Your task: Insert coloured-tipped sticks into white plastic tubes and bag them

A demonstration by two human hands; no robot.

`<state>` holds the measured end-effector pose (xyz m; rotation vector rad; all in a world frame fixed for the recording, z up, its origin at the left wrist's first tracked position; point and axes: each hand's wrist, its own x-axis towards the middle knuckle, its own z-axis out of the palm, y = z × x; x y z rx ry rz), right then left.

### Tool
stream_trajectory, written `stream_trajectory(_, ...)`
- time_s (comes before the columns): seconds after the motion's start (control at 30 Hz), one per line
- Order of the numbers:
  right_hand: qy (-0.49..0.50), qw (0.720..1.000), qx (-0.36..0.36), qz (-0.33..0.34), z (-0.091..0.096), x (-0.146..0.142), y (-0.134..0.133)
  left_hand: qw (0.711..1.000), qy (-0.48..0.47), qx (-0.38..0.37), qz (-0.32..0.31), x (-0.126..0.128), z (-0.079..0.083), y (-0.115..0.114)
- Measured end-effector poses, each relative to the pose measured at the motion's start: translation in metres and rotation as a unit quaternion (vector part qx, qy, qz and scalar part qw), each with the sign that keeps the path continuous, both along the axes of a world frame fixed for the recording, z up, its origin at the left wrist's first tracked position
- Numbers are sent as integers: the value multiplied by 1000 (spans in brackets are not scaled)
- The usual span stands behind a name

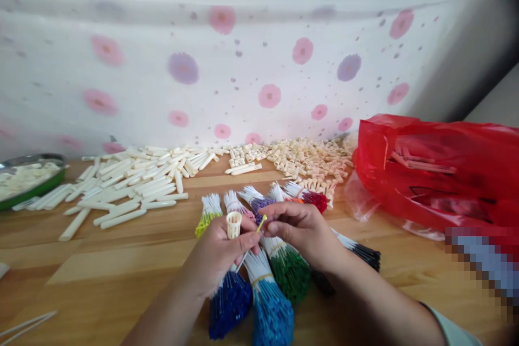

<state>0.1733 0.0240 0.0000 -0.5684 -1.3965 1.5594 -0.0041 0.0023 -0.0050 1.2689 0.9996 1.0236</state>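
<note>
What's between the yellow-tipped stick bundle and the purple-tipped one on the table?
In the head view, a pink-tipped stick bundle, partly hidden by the left hand, lies between the yellow-tipped bundle and the purple-tipped bundle.

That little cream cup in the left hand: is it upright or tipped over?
Upright: the cream cup is held in the left hand with its round, open rim on top and its sides below.

Wooden desk [60, 281], light brown, boards of uneven tone. Left edge: green dish [51, 186] of pale pieces. Beside it, white tubes [138, 175], loosely heaped. Back, right of centre: pile of small cream cups [312, 158], slotted. Nearer: stick bundles [273, 313], tips yellow, purple, red, green, blue, black. Right: red bag [377, 157], mouth open.
</note>
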Motion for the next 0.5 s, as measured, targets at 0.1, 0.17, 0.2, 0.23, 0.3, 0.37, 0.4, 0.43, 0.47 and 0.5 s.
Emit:
stream_trajectory(0.1, -9, 1000, 11, -17, -1, 0, 1, 1000, -19, -14, 1, 1, -3, -1)
stream_trajectory(0.17, -9, 999, 41, -23, -2, 0, 1, 999, -30, -24, -19, 2, -4, -2)
stream_trajectory(0.2, -7, 998, 58, -22, -2, 0, 1, 999, -34, -28, -32, 2, -4, -2)
stream_trajectory(0.23, -6, 997, 74, -16, -1, 0, 1, 998, -37, -28, -44, 3, -5, -3)
stream_trajectory(0.3, -19, 994, 110, -5, 2, 2, -1, 998, -26, -4, -59, 2, -5, -3)
stream_trajectory(0.37, -68, 982, 171, -29, 10, 9, -7, 997, 27, 66, -41, 0, -4, -3)
stream_trajectory(0.4, -91, 971, 211, -59, 16, 14, -12, 991, 61, 114, -21, -1, -3, -3)
stream_trajectory(0.43, -105, 957, 251, -101, 22, 20, -18, 982, 95, 161, 0, -2, -2, -2)
stream_trajectory(0.47, -108, 941, 287, -145, 27, 26, -25, 972, 121, 203, 14, -3, -1, -2)
stream_trajectory(0.5, -101, 925, 314, -189, 33, 32, -33, 962, 134, 239, 19, -4, 0, -2)
